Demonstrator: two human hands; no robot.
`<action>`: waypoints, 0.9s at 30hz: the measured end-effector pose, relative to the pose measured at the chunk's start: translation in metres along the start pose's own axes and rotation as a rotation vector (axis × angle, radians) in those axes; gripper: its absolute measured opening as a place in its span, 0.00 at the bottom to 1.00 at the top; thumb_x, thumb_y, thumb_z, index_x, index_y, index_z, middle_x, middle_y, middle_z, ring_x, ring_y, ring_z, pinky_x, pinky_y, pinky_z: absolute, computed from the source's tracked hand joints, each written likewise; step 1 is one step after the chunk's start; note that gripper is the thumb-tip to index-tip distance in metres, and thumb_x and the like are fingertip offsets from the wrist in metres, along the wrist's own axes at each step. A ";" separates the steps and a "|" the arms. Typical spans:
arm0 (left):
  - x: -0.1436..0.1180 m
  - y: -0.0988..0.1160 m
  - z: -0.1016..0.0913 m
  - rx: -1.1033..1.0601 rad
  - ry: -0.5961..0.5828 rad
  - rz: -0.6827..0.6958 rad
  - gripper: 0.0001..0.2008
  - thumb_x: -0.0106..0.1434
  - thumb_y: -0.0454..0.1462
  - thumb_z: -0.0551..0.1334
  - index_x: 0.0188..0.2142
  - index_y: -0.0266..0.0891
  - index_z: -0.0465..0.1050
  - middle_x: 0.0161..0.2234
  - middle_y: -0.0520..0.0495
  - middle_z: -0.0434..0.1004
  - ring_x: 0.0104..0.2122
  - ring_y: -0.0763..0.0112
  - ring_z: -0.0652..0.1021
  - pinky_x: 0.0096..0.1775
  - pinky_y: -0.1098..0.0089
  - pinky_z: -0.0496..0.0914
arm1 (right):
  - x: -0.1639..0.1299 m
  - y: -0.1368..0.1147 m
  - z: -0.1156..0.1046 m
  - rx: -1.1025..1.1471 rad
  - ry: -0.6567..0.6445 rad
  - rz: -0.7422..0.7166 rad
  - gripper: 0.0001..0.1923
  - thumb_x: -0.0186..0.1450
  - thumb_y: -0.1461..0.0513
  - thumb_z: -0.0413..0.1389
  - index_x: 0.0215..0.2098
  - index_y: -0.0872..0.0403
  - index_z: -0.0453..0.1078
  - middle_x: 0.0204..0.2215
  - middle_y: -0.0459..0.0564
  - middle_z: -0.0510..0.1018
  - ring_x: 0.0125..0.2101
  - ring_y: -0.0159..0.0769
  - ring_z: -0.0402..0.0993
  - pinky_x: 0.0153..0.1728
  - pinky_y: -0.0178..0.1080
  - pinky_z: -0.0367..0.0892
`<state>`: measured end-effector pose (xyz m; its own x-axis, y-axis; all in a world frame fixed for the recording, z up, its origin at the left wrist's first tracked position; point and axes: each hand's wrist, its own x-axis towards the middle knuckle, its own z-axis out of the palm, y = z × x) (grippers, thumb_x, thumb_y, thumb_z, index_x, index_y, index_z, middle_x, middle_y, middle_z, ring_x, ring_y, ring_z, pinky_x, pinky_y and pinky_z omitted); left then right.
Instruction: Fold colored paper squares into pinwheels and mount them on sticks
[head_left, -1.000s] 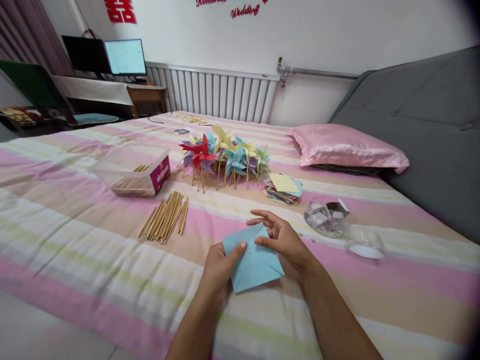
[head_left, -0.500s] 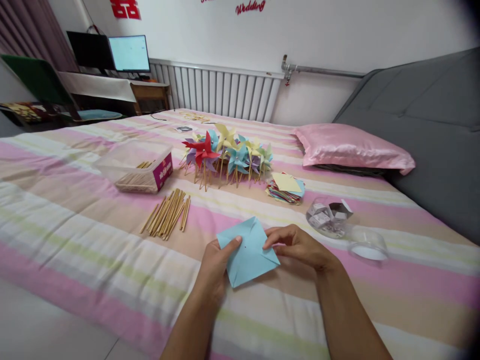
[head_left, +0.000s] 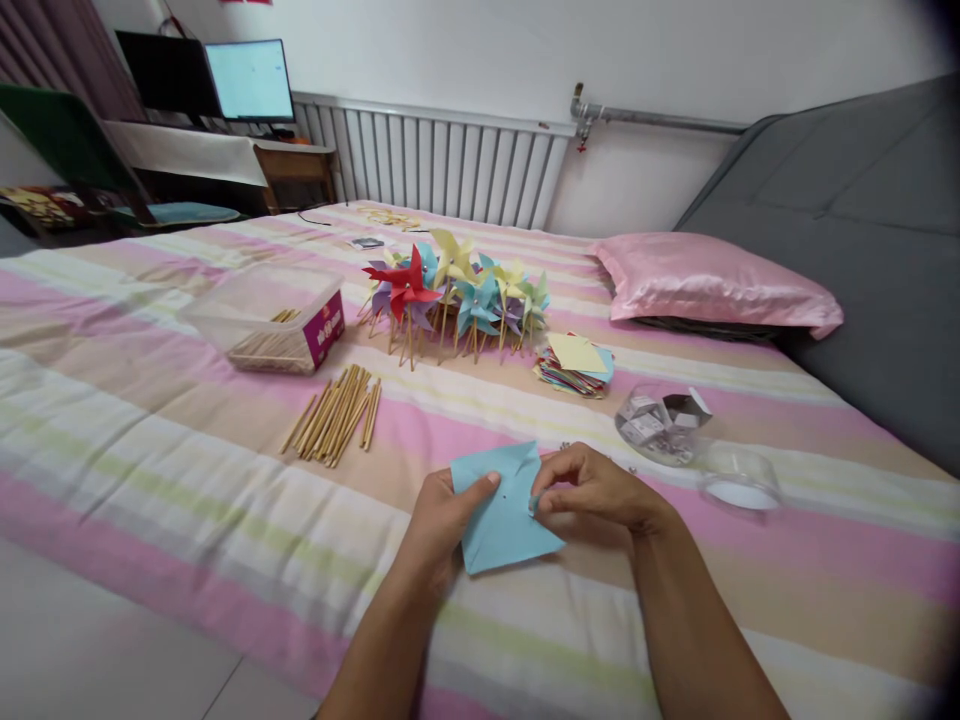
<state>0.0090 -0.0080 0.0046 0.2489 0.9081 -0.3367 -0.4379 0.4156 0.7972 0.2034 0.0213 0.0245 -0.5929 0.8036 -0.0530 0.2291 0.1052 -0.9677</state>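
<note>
A wide bed (head_left: 150,440) covered with a sheet striped in pink, cream, tan and pale green carries everything. Near its middle a cluster of paper pinwheels on wooden sticks (head_left: 457,295) lies in red, blue, yellow, green and purple. Toward the left edge sits a clear plastic box with a magenta label (head_left: 270,320), holding sticks, and a loose bundle of thin wooden sticks (head_left: 335,413) lies just in front of it. Right of the pinwheels rests a stack of coloured paper squares (head_left: 576,364), then a tipped clear plastic jar (head_left: 660,425) and its round clear lid (head_left: 739,480). A shiny pink satin pillow (head_left: 716,285) lies at the far right edge.
</note>
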 end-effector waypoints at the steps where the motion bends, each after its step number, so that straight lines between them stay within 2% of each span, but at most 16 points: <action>1: 0.000 -0.001 0.000 0.001 0.001 0.001 0.22 0.49 0.41 0.70 0.41 0.29 0.76 0.33 0.35 0.81 0.29 0.59 0.80 0.33 0.63 0.72 | 0.001 0.000 0.002 0.012 0.019 0.015 0.07 0.55 0.58 0.62 0.24 0.54 0.77 0.21 0.46 0.75 0.24 0.32 0.67 0.28 0.35 0.62; 5: 0.003 -0.003 -0.002 0.029 0.016 0.016 0.21 0.48 0.41 0.70 0.39 0.29 0.77 0.32 0.36 0.81 0.29 0.61 0.79 0.35 0.64 0.72 | 0.005 0.000 0.009 0.050 0.051 0.041 0.11 0.55 0.56 0.62 0.21 0.55 0.74 0.19 0.45 0.71 0.22 0.30 0.64 0.25 0.33 0.59; 11: 0.006 -0.006 -0.005 0.068 -0.001 0.024 0.21 0.47 0.43 0.70 0.37 0.30 0.77 0.30 0.37 0.80 0.27 0.63 0.78 0.33 0.64 0.71 | 0.010 0.003 0.012 0.042 0.049 0.065 0.14 0.53 0.53 0.63 0.20 0.56 0.72 0.17 0.43 0.68 0.20 0.27 0.61 0.22 0.32 0.55; 19: 0.006 -0.006 -0.005 0.097 -0.008 0.033 0.19 0.47 0.43 0.70 0.36 0.30 0.78 0.28 0.40 0.80 0.26 0.65 0.77 0.32 0.66 0.71 | 0.010 0.005 0.010 0.037 -0.001 0.100 0.13 0.52 0.55 0.64 0.21 0.57 0.72 0.17 0.43 0.70 0.21 0.27 0.62 0.23 0.31 0.56; 27: 0.007 -0.008 -0.006 0.134 -0.025 0.041 0.18 0.47 0.44 0.70 0.32 0.30 0.77 0.28 0.39 0.79 0.25 0.66 0.77 0.31 0.67 0.70 | 0.011 0.006 0.011 -0.043 0.038 0.123 0.12 0.51 0.57 0.64 0.19 0.57 0.72 0.16 0.43 0.69 0.20 0.26 0.61 0.22 0.31 0.55</action>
<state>0.0090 -0.0052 -0.0071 0.2551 0.9221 -0.2911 -0.3295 0.3659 0.8703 0.1901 0.0247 0.0154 -0.5290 0.8333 -0.1606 0.3314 0.0286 -0.9431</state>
